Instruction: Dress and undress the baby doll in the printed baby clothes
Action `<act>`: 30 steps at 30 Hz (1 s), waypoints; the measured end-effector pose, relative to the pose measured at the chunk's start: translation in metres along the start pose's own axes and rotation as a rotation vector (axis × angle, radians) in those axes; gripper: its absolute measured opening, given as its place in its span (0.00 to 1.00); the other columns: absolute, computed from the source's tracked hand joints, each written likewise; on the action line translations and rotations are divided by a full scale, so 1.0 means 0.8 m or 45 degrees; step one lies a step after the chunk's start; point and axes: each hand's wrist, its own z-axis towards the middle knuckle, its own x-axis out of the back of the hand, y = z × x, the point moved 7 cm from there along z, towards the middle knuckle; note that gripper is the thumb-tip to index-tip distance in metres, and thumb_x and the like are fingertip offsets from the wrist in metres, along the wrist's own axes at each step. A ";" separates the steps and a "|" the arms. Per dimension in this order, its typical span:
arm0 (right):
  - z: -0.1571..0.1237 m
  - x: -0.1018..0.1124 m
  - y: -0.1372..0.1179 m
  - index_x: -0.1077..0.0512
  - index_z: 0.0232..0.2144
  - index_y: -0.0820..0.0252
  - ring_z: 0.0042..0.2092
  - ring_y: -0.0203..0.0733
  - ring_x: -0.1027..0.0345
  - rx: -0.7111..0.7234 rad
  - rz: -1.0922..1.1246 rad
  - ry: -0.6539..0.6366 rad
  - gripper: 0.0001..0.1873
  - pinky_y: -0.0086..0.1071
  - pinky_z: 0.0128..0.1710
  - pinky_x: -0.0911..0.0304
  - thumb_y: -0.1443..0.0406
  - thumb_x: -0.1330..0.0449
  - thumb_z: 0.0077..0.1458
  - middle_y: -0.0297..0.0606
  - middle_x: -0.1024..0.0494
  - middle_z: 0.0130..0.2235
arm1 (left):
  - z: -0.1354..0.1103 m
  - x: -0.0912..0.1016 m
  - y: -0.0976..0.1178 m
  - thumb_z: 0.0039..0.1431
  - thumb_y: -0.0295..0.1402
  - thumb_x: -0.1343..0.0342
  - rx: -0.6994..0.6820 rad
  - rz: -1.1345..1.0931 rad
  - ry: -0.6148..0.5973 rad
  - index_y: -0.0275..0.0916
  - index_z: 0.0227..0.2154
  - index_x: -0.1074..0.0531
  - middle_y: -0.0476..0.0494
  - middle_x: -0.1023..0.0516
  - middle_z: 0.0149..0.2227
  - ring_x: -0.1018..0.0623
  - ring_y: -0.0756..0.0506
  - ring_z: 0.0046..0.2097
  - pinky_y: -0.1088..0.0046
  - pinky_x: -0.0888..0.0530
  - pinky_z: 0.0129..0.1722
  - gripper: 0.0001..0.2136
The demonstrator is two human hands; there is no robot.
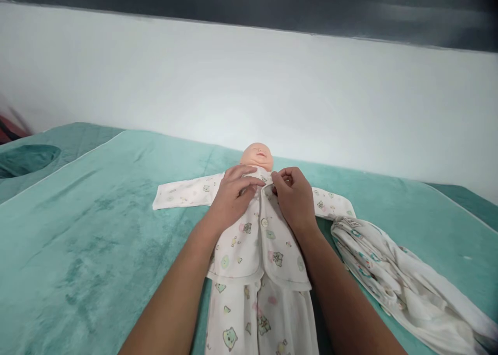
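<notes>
A baby doll (257, 155) lies on its back, its head toward the wall, in a white long-sleeved baby jacket (235, 246) printed with small animals. Near the collar, on the left front, my left hand (236, 194) rests with its fingers stretched out and apart, their tips by the front edge. My right hand (293, 197) is closed, thumb and forefinger pinching the jacket's right front edge just below the neck. A round button (264, 223) shows lower on that edge. Matching baby trousers (233, 318) extend below the hem. My right fingers partly hide what they pinch.
A crumpled white printed cloth (404, 277) lies at the right, touching the jacket's sleeve end. Everything rests on a green plush cover (97, 241). Behind it rises a white wall (233, 85) with a dark band along the top. A red object (11, 129) shows at the far left.
</notes>
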 end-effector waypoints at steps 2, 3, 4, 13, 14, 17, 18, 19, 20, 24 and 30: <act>-0.012 0.005 -0.003 0.34 0.31 0.55 0.28 0.38 0.34 0.012 -0.010 0.045 0.09 0.31 0.31 0.42 0.57 0.42 0.55 0.29 0.28 0.24 | -0.006 -0.002 0.005 0.63 0.28 0.51 -0.010 0.018 -0.028 0.47 0.40 0.22 0.48 0.29 0.57 0.37 0.44 0.62 0.59 0.39 0.63 0.12; -0.018 0.008 -0.005 0.34 0.32 0.55 0.27 0.37 0.35 0.022 -0.017 0.061 0.09 0.31 0.30 0.42 0.56 0.43 0.56 0.28 0.29 0.24 | -0.008 -0.002 0.006 0.63 0.29 0.50 -0.010 0.023 -0.033 0.47 0.40 0.22 0.48 0.29 0.57 0.38 0.44 0.63 0.59 0.39 0.63 0.12; -0.022 0.010 -0.008 0.34 0.32 0.55 0.27 0.37 0.36 0.040 -0.036 0.059 0.10 0.31 0.30 0.43 0.56 0.44 0.57 0.28 0.29 0.24 | -0.009 -0.002 0.006 0.63 0.30 0.49 -0.005 0.021 -0.029 0.47 0.40 0.22 0.48 0.30 0.57 0.38 0.43 0.63 0.58 0.39 0.63 0.11; -0.039 -0.012 -0.036 0.35 0.23 0.57 0.29 0.38 0.38 0.243 -0.518 -0.510 0.17 0.32 0.28 0.48 0.53 0.45 0.57 0.33 0.27 0.27 | -0.008 -0.002 0.002 0.60 0.23 0.50 0.063 -0.020 -0.026 0.45 0.37 0.23 0.48 0.29 0.57 0.37 0.44 0.62 0.58 0.37 0.62 0.13; -0.038 -0.012 -0.035 0.34 0.23 0.57 0.29 0.37 0.38 0.241 -0.522 -0.531 0.17 0.32 0.28 0.48 0.54 0.45 0.58 0.32 0.27 0.27 | -0.008 -0.002 0.002 0.61 0.25 0.51 0.061 -0.016 -0.022 0.45 0.37 0.23 0.47 0.29 0.56 0.36 0.44 0.62 0.58 0.37 0.62 0.13; -0.036 -0.011 -0.030 0.36 0.22 0.57 0.28 0.36 0.40 0.238 -0.496 -0.548 0.14 0.32 0.28 0.49 0.59 0.45 0.57 0.30 0.29 0.25 | -0.008 -0.001 0.003 0.63 0.28 0.51 0.061 0.000 -0.011 0.46 0.37 0.23 0.48 0.28 0.56 0.36 0.43 0.61 0.58 0.37 0.62 0.12; -0.035 -0.010 -0.028 0.37 0.21 0.57 0.28 0.35 0.42 0.235 -0.466 -0.549 0.13 0.31 0.28 0.49 0.60 0.45 0.56 0.29 0.30 0.24 | -0.008 -0.001 0.003 0.63 0.28 0.50 0.065 0.005 -0.010 0.46 0.37 0.23 0.48 0.28 0.56 0.35 0.44 0.61 0.58 0.37 0.62 0.11; -0.034 -0.009 -0.024 0.38 0.21 0.58 0.27 0.35 0.43 0.228 -0.416 -0.554 0.13 0.31 0.27 0.50 0.61 0.45 0.55 0.28 0.32 0.23 | -0.008 -0.002 0.003 0.63 0.29 0.50 0.070 0.010 -0.009 0.46 0.37 0.23 0.48 0.28 0.56 0.35 0.44 0.61 0.58 0.37 0.62 0.10; -0.033 -0.008 -0.020 0.39 0.21 0.58 0.27 0.34 0.44 0.210 -0.343 -0.562 0.12 0.30 0.27 0.50 0.63 0.45 0.55 0.28 0.34 0.23 | -0.008 -0.002 0.003 0.63 0.29 0.49 0.075 0.015 -0.010 0.46 0.36 0.23 0.48 0.28 0.56 0.35 0.44 0.61 0.58 0.37 0.62 0.10; -0.030 -0.005 0.003 0.41 0.21 0.57 0.23 0.31 0.51 0.017 0.071 -0.658 0.13 0.29 0.22 0.54 0.61 0.44 0.55 0.25 0.42 0.21 | -0.009 -0.004 0.004 0.63 0.31 0.49 0.061 0.035 -0.027 0.46 0.37 0.23 0.49 0.29 0.57 0.35 0.43 0.61 0.59 0.37 0.62 0.09; -0.023 -0.003 0.008 0.31 0.27 0.58 0.23 0.31 0.49 0.008 0.211 -0.638 0.14 0.28 0.22 0.54 0.55 0.42 0.57 0.26 0.38 0.21 | -0.011 -0.007 0.004 0.65 0.31 0.52 0.026 0.065 -0.052 0.47 0.40 0.22 0.48 0.30 0.58 0.38 0.42 0.63 0.58 0.38 0.63 0.13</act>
